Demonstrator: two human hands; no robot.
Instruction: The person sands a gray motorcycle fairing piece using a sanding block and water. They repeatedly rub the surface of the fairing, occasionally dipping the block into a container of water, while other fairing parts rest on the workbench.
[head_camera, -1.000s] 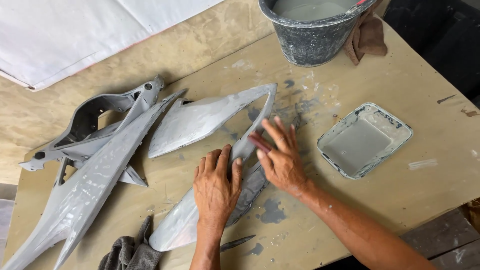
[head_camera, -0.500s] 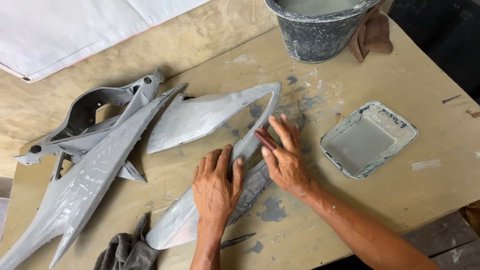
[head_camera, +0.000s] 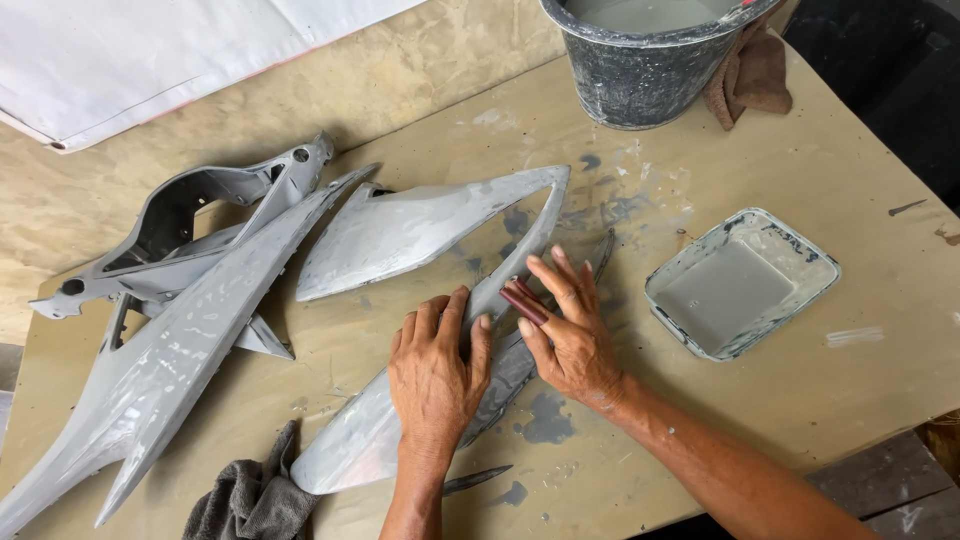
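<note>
In the head view, we see the left hand near the lower middle of the frame, lying palm down with its fingers close together and curled over the edge of a long grey plastic panel, pressing it to the table. The forearm comes straight up from the bottom edge. Just to its right, the right hand lies flat on the same panel, fingers spread and pointing to the upper left, with a small dark red folded strip held under the fingertips against the panel's narrow rail. Its forearm runs in from the lower right corner.

The panel stretches from the lower left of centre up to the middle of the frame. More grey panels lie at the left. A grey rag sits at the bottom left, a square tray of grey liquid at the right, and a dark bucket at the top.
</note>
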